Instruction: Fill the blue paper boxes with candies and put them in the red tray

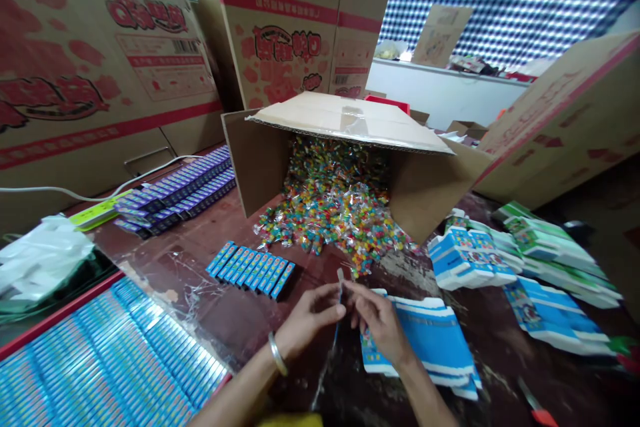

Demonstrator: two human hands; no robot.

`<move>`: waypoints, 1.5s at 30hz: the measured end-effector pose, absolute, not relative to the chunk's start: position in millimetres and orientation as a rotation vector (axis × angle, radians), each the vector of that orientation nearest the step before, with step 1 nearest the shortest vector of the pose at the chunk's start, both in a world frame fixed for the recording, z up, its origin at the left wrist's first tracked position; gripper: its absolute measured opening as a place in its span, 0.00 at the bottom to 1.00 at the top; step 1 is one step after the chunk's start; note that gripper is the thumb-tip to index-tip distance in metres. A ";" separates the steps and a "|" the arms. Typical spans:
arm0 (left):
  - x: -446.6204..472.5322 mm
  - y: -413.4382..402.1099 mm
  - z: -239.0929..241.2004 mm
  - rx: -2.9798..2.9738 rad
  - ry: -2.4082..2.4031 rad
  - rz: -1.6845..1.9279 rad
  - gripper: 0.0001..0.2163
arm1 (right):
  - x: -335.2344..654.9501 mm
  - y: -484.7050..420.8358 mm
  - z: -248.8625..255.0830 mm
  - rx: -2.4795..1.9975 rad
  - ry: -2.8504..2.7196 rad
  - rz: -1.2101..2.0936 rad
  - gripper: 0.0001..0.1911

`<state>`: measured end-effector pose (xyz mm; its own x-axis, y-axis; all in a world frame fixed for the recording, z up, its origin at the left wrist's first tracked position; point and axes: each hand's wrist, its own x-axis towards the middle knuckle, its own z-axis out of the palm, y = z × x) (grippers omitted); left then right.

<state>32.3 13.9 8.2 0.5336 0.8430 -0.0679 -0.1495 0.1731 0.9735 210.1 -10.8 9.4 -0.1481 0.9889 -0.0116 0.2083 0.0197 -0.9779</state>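
My left hand (316, 310), with a bangle at the wrist, pinches a thin folded carton (341, 275) seen nearly edge-on. Close against it on the other side, my right hand (373, 317) has bent fingers on the same carton. Most of the carton is hidden by the fingers. Beside and partly under my right hand lies a pile of flat blue cartons (435, 333). Left of the hands, a short row of small blue boxes (253, 270) lies side by side. Wrapped multicoloured candies (333, 213) spill from an open cardboard box (350, 117) in front of the hands.
A red-rimmed tray of blue boxes (110, 353) fills the lower left. Purple boxes (175, 190) are stacked behind it near a white cable (60, 192). More blue cartons (467, 257) and green cartons (555, 240) lie at right. A red-handled tool (540, 410) is at lower right.
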 end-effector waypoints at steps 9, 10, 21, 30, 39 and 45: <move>17.8 12.2 5.1 1.080 0.619 0.632 0.19 | 212.6 -3.4 22.8 -1.321 -1.630 1.614 0.13; 18.1 12.3 2.6 1.050 0.664 0.653 0.18 | 212.1 -2.1 21.8 -1.345 -1.590 1.543 0.14; 38.4 2.3 -24.8 0.805 0.961 1.128 0.12 | 173.9 -11.8 -14.2 -1.459 -1.301 0.941 0.15; 24.5 2.8 -15.5 1.148 0.951 1.059 0.22 | 170.9 -7.4 -25.2 -1.344 -1.187 0.904 0.17; 21.7 5.7 -8.7 1.132 0.777 0.960 0.12 | 173.2 -7.0 -17.1 -1.359 -1.359 0.795 0.06; 22.7 4.3 -8.0 1.006 0.867 1.061 0.15 | 172.7 0.9 -15.0 -1.256 -1.241 0.897 0.07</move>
<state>22.7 4.3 -8.0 0.2661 0.9598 -0.0891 -0.2784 0.1650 0.9462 172.7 0.9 -15.0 0.1641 0.9711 0.1734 0.1403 0.1510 -0.9785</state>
